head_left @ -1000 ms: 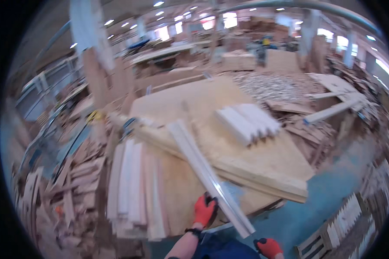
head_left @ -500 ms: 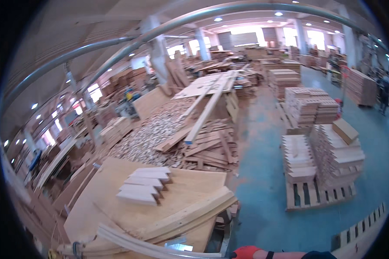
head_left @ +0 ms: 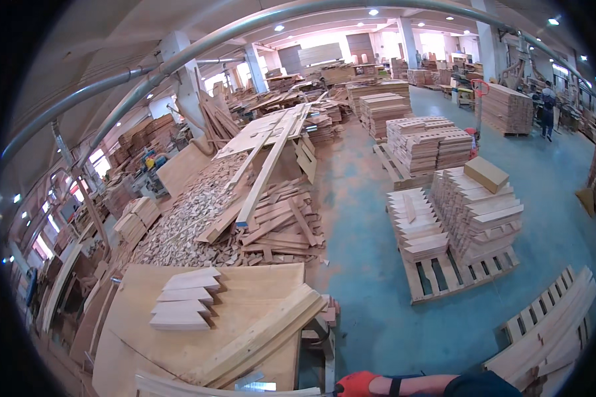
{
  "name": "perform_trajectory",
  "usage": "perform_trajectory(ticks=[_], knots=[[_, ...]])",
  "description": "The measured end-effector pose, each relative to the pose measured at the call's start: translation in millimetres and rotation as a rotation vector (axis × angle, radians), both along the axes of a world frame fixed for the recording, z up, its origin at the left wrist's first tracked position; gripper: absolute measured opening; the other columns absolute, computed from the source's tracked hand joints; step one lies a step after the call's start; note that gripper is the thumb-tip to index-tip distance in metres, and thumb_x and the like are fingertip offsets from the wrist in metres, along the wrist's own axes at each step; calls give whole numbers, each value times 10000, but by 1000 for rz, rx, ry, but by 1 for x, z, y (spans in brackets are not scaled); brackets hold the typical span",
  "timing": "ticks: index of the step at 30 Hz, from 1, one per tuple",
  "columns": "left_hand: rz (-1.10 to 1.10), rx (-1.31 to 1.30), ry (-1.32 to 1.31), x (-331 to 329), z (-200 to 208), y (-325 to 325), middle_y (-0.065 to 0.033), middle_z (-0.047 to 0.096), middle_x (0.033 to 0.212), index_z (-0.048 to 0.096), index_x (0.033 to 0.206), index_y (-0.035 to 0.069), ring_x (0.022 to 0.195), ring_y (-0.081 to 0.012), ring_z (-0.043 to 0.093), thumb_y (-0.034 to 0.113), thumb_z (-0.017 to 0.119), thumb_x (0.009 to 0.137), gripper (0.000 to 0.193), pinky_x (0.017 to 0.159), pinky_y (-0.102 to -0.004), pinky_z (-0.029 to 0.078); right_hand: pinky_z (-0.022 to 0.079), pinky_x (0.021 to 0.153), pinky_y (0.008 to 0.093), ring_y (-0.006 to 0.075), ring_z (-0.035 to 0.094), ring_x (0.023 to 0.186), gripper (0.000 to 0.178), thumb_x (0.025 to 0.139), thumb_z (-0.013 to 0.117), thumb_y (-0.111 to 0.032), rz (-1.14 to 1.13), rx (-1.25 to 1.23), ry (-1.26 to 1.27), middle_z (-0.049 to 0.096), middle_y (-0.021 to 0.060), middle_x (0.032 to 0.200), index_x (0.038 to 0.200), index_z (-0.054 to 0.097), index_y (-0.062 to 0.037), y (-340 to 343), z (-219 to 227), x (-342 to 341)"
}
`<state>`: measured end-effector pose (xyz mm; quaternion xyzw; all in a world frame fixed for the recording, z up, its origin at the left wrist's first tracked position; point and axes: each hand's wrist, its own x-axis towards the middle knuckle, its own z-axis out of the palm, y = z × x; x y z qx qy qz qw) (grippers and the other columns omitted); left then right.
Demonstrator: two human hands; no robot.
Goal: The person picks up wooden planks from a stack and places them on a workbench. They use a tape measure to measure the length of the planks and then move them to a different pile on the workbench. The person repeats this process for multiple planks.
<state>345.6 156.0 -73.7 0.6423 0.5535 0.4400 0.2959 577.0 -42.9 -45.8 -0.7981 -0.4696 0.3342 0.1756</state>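
Observation:
Along the lower edge, my right hand (head_left: pixel 355 384) wears a red glove, with a dark band round the wrist. It is beside the right end of a pale wooden strip (head_left: pixel 232 389); its fingers are cut off by the picture's edge, so I cannot make out its grip. My left hand is out of view. Behind the strip, a plywood-topped table (head_left: pixel 129 331) carries several short boards with slanted ends (head_left: pixel 183 301), laid side by side. A thick timber (head_left: pixel 265 333) lies diagonally across its right part, near a small shiny piece (head_left: pixel 255 386).
Beyond the table are heaped offcuts (head_left: pixel 185 215) and long planks (head_left: pixel 268 175). On the right, stacked boards (head_left: pixel 473 215) stand on a pallet (head_left: pixel 427 281); another loaded pallet (head_left: pixel 510 327) is nearer. Farther back, a person (head_left: pixel 547 109) stands on the blue floor (head_left: pixel 357 245).
The view has swung right, so the table and stacks sit farther left in the picture. My right hand remains at the strip's end. The short boards lie as before.

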Motion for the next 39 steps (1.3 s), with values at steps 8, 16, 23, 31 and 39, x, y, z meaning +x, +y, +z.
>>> perform_trajectory(ticks=[8, 16, 23, 31, 39], knots=[[7, -1, 201, -6, -9, 5, -281, 515, 1422, 377, 1476, -63, 1292, -376, 531, 274, 480, 1029, 569, 1103, -392, 406, 514, 890, 453, 345, 657, 1038, 465, 923, 546, -511, 57, -147, 97, 703, 139, 1129, 1132, 684, -120, 1, 4, 12], [40, 113, -219, -4, -55, 35, -181, 673, 1094, 581, 1234, -42, 1056, -341, 629, 63, 559, 838, 410, 953, -439, 480, 537, 844, 457, 354, 684, 957, 438, 889, 587, -493, 10, -69, -12, 721, 173, 989, 1024, 726, -100, 4, -7, 9], [174, 142, 124, -23, -42, 27, -194, 635, 1110, 547, 1315, 61, 1060, -387, 585, 218, 630, 872, 478, 940, -470, 446, 507, 683, 453, 375, 665, 754, 295, 879, 630, -325, -18, -137, 106, 689, 177, 784, 838, 697, -41, 15, 11, 0], [222, 176, 183, -21, -48, 24, -159, 629, 1167, 534, 1344, 63, 1087, -346, 576, 256, 624, 896, 496, 946, -446, 432, 470, 618, 448, 401, 607, 656, 313, 908, 609, -292, -5, -50, 140, 629, 202, 709, 779, 652, -10, 10, -13, 11], [204, 103, 174, -19, -44, 27, -154, 626, 1215, 542, 1332, 58, 1124, -360, 560, 210, 620, 875, 488, 982, -445, 423, 450, 597, 431, 332, 576, 593, 342, 933, 602, -289, -11, -36, 180, 609, 174, 662, 755, 627, 2, 10, -23, 19]])
